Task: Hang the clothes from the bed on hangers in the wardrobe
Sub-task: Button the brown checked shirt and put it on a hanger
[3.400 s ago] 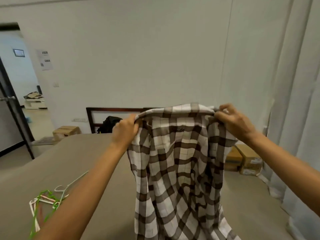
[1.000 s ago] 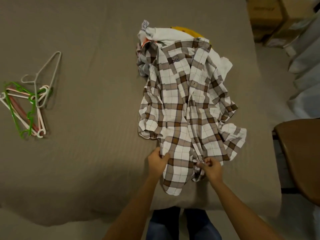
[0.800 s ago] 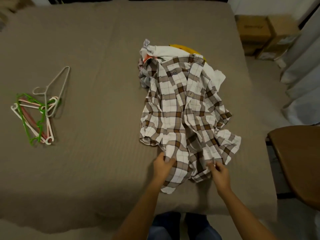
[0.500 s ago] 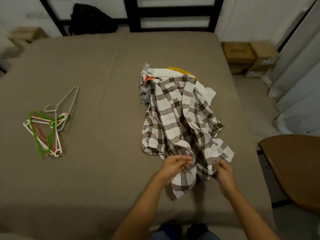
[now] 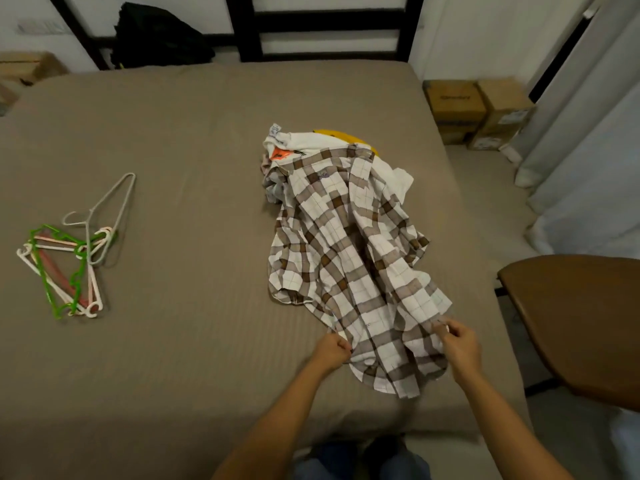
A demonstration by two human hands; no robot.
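Head view: both arms reach forward, left hand (image 5: 330,351) and right hand (image 5: 459,344) each with a narrow grip pinching the shirt (image 5: 349,258) hem. Shirt lies lengthwise mid-frame on the bed (image 5: 190,168), collar toward the top.

Both bare forearms reach forward, spread apart. The left hand (image 5: 330,350) is curled tight, pinching the hem of the shirt (image 5: 346,265); the right hand (image 5: 460,345) pinches the same hem between thumb and fingers (image 5: 446,330).

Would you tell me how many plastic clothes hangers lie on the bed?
4 at least, tangled in one heap on the brown bed's left side: grey hanger farthest, green hanger, red hanger and white hanger; more may be hidden.
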